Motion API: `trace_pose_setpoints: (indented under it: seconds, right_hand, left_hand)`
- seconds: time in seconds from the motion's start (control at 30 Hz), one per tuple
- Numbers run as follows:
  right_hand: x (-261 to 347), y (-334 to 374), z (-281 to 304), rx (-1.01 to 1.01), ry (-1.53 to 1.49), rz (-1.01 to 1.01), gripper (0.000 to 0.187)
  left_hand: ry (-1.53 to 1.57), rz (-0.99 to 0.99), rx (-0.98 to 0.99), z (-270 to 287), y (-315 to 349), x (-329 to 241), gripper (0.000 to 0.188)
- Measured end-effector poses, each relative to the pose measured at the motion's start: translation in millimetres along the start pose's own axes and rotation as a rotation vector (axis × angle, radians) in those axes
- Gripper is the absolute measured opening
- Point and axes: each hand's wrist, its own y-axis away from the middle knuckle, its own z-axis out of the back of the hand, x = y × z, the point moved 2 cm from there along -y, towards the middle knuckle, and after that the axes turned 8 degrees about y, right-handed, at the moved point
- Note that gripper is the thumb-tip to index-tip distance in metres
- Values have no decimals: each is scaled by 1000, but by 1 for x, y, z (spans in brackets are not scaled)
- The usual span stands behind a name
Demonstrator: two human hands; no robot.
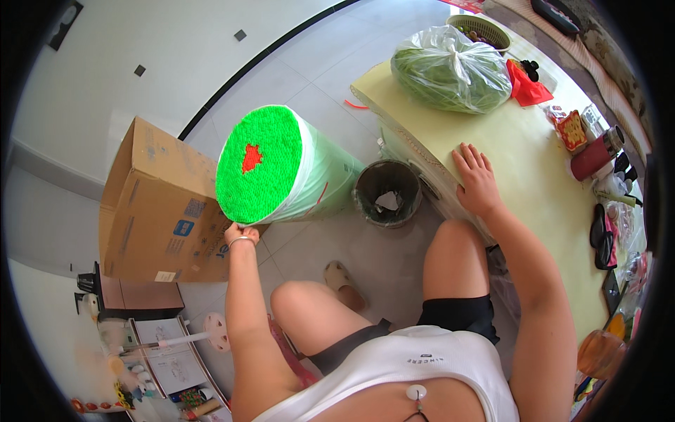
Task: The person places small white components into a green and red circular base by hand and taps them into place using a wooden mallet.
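Left hand [242, 235]: in the head view, fingers closed on the near rim of the green-topped cylinder [264, 176], probably to steady it.
Green-topped cylinder: appears to stand on the tiled floor [281, 86], between the cardboard box [169, 211] and the waste bin [365, 184]; translucent plastic wraps its side, likely as protection.
Right hand [479, 184]: laid flat, gripping nothing, fingers slightly apart on the yellow table [545, 190] near its edge, seemingly for support.

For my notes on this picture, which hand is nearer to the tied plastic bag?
Right. The right hand rests on the table, apart from the plastic bag; the left hand is farther away, at the green-topped cylinder.
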Motion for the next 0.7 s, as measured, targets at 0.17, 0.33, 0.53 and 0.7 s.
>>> trace_pose_setpoints:
  seconds: [0.17, 0.33, 0.53, 0.7]
  right_hand:
    - [-5, 2, -5, 5, 35, 1, 75]
    - [2, 1, -6, 21, 78, 28, 77]
    - [5, 2, -6, 39, 114, 50, 81]
    - [0, 3, -20, -43, 127, 51, 70]
  left_hand:
    - [-232, -50, -72, 53, 20, -40, 25]
    - [-426, -64, -173, 76, 16, -88, 27]
    - [-173, -372, -130, 57, 5, -62, 21]
    - [-281, -609, -180, 19, 38, -13, 42]
